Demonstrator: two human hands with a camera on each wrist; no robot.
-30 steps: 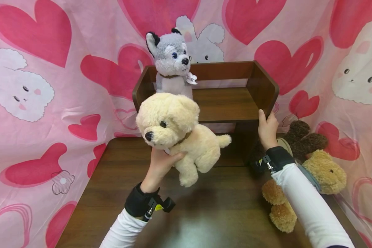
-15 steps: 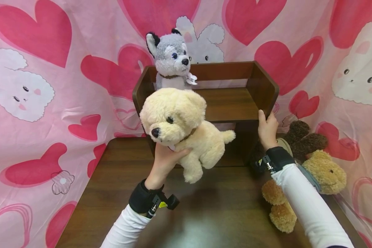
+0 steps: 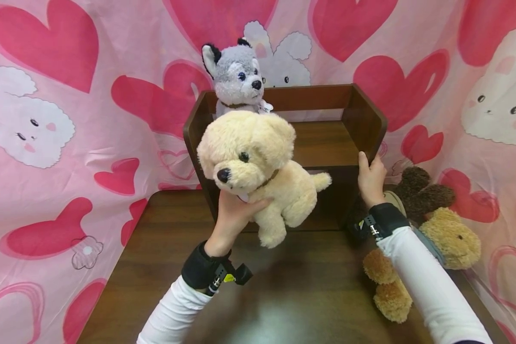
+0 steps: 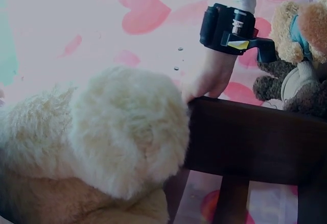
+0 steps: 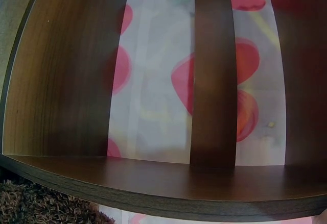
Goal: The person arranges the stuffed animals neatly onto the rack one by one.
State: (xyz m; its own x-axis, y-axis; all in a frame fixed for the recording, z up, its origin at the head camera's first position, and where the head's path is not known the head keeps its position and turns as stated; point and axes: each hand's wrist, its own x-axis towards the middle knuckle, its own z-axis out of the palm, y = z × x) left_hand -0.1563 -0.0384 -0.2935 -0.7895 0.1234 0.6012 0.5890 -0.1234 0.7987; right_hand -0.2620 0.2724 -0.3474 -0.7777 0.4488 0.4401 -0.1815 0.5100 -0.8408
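Observation:
A cream plush dog (image 3: 249,153) with a dark nose and a brown collar is held up in front of the shelf by my left hand (image 3: 232,217). That hand grips it under the head and chest, thumb across the front; its other fingers are hidden behind the fur. My right hand (image 3: 371,179) grips the right side panel of the dark wooden shelf (image 3: 314,143), thumb on the near edge. On the upper board, at the left, sits a grey and white plush husky (image 3: 236,74), its lower body covered by the cream dog. In the left wrist view, cream fur (image 4: 130,132) fills the lower left.
Right of the shelf, tan (image 3: 453,239) and dark brown (image 3: 419,193) plush toys lie partly behind my right forearm. The brown tabletop (image 3: 305,291) spreads below. A pink heart-printed cloth (image 3: 124,43) hangs behind and at both sides.
My left hand has lifted the cream plush dog up and slightly to the right, so it now covers more of the husky. The right hand stays on the shelf panel.

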